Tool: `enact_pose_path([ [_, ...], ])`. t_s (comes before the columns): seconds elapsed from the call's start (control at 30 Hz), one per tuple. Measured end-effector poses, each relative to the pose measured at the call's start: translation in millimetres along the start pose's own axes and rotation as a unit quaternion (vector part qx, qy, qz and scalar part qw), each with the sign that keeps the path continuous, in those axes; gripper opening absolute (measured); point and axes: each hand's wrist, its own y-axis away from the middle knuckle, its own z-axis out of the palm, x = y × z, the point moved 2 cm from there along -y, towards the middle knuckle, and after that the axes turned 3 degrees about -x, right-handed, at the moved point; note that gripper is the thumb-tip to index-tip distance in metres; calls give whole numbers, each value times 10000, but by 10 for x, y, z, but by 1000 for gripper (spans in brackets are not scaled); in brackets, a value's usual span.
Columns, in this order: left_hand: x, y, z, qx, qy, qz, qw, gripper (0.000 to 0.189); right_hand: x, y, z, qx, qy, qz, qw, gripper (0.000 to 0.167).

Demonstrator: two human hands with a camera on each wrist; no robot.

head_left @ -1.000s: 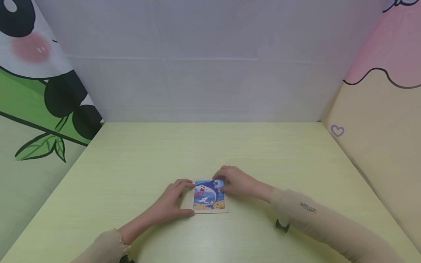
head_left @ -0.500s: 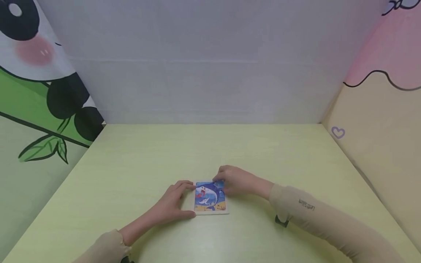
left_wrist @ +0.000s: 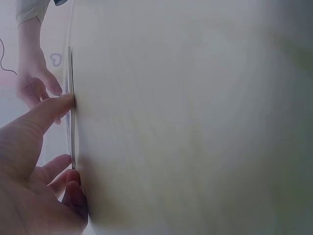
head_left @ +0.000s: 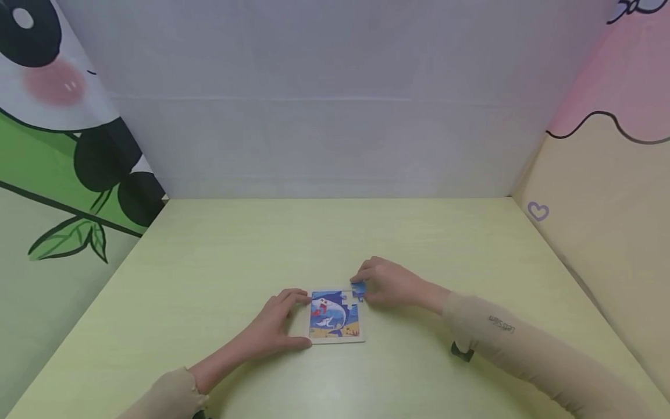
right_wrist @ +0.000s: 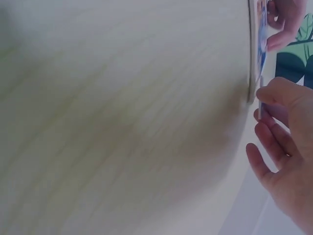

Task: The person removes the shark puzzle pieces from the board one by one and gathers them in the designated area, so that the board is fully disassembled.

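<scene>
A small square jigsaw puzzle (head_left: 328, 321) with a blue-and-white shark picture lies on the table in the head view. Its upper right corner has a pale gap. My right hand (head_left: 389, 284) pinches a blue jigsaw piece (head_left: 358, 288) between thumb and fingertips, just off that corner; the right wrist view shows the piece edge-on. On the puzzle's left side, my left hand (head_left: 277, 326) is spread, thumb at the near left corner and fingertips near the far left one. Seen from the left wrist, the puzzle (left_wrist: 72, 132) is a thin edge touched by the fingers.
The pale wooden table (head_left: 209, 250) runs back to a plain grey wall panel (head_left: 335, 139). Printed side panels stand at left, with a cartoon panda (head_left: 104, 154), and at right, with a purple heart (head_left: 538, 210).
My right hand has lifted the corner piece out of the puzzle and drawn it slightly right, baring a pale gap. The left hand stays at the puzzle's left side.
</scene>
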Motion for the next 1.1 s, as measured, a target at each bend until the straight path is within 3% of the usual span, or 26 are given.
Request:
enact_pose_path([
  [0.37,-22,4,21,-6,-24,26,10000,76,704,318,-114,504,-593,363,9963,39],
  [0.8,-38,-4,47,-18,-66,-8,10000,77,1640,669,-339,830,-1371,1211,9796,35],
  [1.1,-26,-24,41,-13,-41,-97,9999,76,1926,837,-453,820,-1637,1381,9733,34],
])
